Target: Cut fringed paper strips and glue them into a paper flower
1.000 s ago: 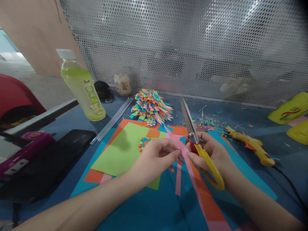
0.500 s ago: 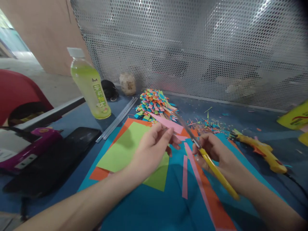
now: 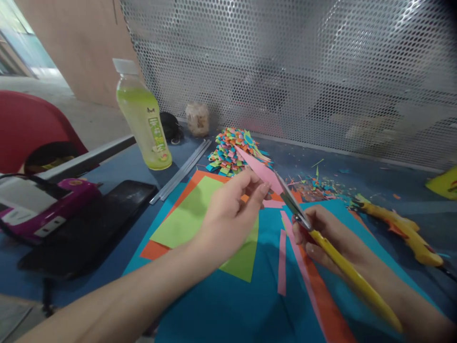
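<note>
Pink paper point(image 3: 262, 172) at the left hand's point(image 3: 230, 212) one o'clock — pinched between thumb and fingers.
The right hand point(image 3: 330, 233) is closed around yellow-handled scissors point(image 3: 344, 267) — blades aimed toward eleven o'clock, at the paper's right end.

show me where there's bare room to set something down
Bare: the front of the blue paper, between left forearm and short pink strip; the tabletop between bottle and black slab. Crowded: the middle, where left hand, pink piece, scissors and right hand bunch up; farther right, scraps by the glue gun.
</note>
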A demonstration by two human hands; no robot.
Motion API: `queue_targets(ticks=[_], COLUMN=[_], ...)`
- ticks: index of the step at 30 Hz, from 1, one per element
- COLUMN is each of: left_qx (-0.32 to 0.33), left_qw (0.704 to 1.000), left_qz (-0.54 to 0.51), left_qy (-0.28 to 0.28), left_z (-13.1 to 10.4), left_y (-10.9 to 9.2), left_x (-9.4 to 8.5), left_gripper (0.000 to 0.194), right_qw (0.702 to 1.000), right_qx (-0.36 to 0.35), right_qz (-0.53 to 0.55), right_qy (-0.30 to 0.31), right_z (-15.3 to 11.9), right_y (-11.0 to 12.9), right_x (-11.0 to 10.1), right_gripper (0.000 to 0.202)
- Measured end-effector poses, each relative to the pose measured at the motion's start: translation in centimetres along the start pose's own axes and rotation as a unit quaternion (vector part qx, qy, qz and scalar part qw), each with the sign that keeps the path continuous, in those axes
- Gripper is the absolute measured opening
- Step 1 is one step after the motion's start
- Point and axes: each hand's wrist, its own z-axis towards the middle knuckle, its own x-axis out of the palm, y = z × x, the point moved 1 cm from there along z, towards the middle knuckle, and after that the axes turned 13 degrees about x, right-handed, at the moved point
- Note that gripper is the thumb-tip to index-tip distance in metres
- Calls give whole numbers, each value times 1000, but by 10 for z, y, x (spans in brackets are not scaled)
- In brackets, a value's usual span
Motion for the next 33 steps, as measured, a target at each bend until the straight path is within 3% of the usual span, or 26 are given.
queue_targets(ticks=[9, 33], left_qx=[35, 93], left_qw=[998, 990], left_qz=[59, 100], left_qy=[12, 32], left_z=[0, 2], left_y=[-4, -7], left_x=[0, -5], left_gripper=[14, 13], right_qw=[999, 998], right_qx=[39, 55], right_qz=[0, -10], right_qy=[13, 16], right_z=[-4, -7], right_y=[5, 6], right_x=[-3, -3], right_gripper=[36, 30])
